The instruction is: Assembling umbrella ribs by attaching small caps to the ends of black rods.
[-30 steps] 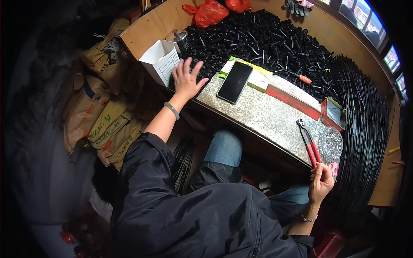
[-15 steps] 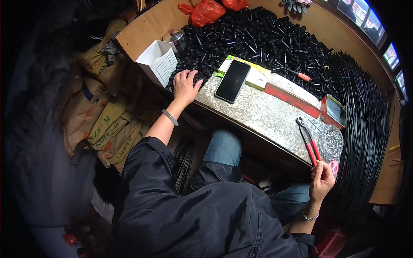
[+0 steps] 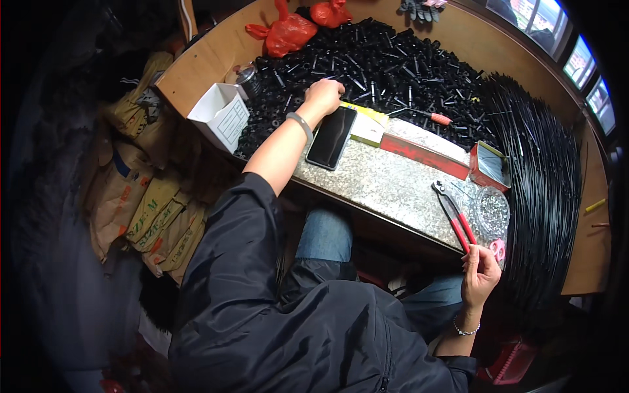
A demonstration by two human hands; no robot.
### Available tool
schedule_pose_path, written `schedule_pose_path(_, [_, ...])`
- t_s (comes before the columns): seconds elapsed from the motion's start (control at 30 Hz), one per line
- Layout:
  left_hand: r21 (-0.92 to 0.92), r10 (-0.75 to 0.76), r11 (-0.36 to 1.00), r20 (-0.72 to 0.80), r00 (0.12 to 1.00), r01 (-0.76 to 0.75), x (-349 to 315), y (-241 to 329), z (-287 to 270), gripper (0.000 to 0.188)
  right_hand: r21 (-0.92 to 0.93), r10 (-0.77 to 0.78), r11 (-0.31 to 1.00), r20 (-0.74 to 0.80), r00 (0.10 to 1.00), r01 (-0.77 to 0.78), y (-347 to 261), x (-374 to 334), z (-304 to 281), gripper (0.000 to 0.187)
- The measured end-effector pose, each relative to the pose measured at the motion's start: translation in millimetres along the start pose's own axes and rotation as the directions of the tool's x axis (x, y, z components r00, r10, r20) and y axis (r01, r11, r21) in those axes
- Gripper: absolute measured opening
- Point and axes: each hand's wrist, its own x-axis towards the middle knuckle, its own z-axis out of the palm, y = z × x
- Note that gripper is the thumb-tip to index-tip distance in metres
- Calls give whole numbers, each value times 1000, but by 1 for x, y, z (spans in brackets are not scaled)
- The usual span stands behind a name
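Beyond the speckled worktop (image 3: pixel 393 180), the left hand (image 3: pixel 324 97), grip hidden, likely selects black tubes (image 3: pixel 386 65), needing a pinch; the right hand (image 3: pixel 481 274) pinches red-handled pliers (image 3: pixel 465 228).

Left head-worn fisheye: looks down from above, past jacket (image 3: pixel 295 334), onto nearby worktop (image 3: pixel 393 190).

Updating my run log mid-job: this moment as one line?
left hand: at black parts | right hand: at red-handled pliers handle ends | white carton: open

Note on speckled grey worktop (image 3: pixel 386 177): dark phone (image 3: pixel 331 139), red-handled pliers (image 3: pixel 451 208), clear dish (image 3: pixel 477 213), open red box (image 3: pixel 486 178). Behind, within wooden walls (image 3: pixel 196 73), see heaped black parts (image 3: pixel 393 72), bundled dark rods (image 3: pixel 544 190).
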Motion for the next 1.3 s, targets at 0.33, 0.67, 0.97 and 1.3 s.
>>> schedule_pose_path(0.33, [262, 109, 954, 155, 982, -147, 37, 9, 25, 20, -77, 76, 994, -92, 993, -83, 4, -2, -28, 8])
schedule_pose_path(0.67, [121, -7, 992, -195, 981, 31, -63, -90, -30, 24, -557, -246, 830, -345, 906, 13, 15, 43, -125, 8])
schedule_pose_path(0.97, [-239, 78, 957, -341, 937, -167, -95, -19, -60, 40, -902, -32, 340, -294, 955, -266, 102, 178, -200, 27])
schedule_pose_path(1.3, [-371, 346, 829, -248, 905, -418, -176, 106, -86, 41, -852, 293, 197, -421, 859, -485, 115, 226, -186, 28])
